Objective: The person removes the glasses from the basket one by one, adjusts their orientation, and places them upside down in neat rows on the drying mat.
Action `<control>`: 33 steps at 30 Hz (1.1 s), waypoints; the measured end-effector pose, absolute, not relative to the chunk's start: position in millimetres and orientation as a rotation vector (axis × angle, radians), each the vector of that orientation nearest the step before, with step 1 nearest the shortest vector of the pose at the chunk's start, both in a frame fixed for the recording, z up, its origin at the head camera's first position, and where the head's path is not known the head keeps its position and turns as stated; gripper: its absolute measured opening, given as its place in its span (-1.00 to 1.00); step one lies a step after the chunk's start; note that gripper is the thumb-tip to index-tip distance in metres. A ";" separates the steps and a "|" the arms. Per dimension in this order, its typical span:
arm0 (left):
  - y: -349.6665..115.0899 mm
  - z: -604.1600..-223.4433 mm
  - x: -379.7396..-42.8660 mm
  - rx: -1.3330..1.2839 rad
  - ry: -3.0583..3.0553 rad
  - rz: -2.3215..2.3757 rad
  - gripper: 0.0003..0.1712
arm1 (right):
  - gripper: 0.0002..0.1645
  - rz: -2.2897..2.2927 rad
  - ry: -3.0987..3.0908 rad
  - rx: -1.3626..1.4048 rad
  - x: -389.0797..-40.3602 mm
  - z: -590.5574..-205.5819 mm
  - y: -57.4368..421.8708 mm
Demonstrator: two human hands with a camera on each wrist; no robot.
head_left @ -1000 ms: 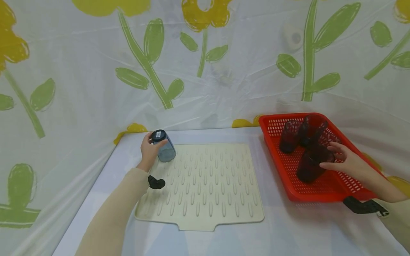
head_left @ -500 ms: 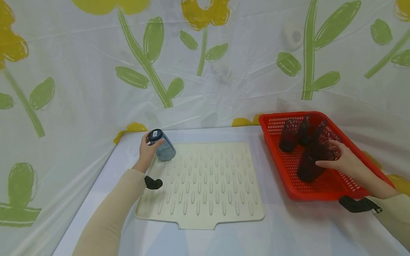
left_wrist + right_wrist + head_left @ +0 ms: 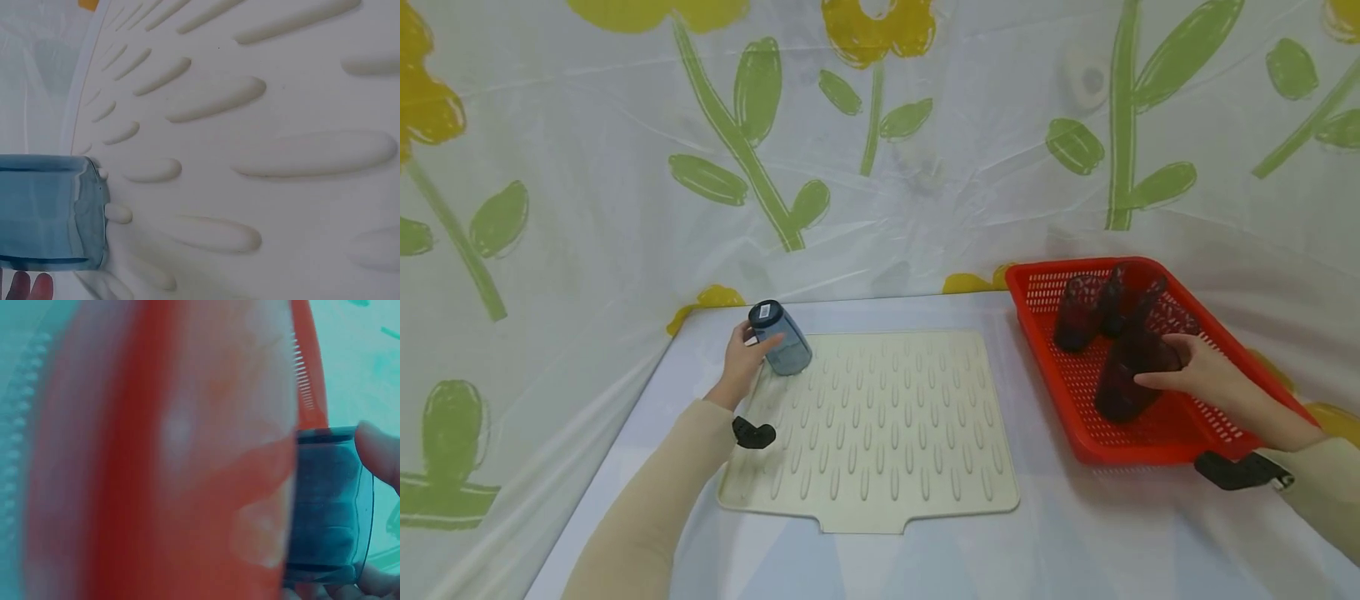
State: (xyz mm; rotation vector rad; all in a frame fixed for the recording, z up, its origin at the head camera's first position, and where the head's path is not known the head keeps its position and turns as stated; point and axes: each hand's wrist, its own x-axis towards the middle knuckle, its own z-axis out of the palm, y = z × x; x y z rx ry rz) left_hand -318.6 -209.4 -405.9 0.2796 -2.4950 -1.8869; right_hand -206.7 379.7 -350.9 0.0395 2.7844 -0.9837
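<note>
A curtained-off tabletop with household kitchenware; the kind of building around it cannot be told. A thin, wrinkled white sheet (image 3: 970,125) printed with yellow flowers and green leaves hangs beyond both hands' fingers. Below the left fingers (image 3: 42,287), a cream ridged rectangular mat (image 3: 880,417) lies on a pale table (image 3: 940,558); below the right fingers (image 3: 375,580), a red perforated plastic basket (image 3: 1075,437) holds dark glass tumblers (image 3: 1078,321).

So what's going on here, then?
A person's two hands are busy with a glass each. The left hand holds a blue glass at the far left corner of the cream mat. The right hand grips a dark-looking glass inside the red basket, where more glasses sit just behind it.
</note>
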 end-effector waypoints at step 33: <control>-209.6 -409.9 -305.3 0.259 -2.466 -1.943 -0.04 | 0.23 -0.738 2.888 -0.022 -219.9 -348.3 355.5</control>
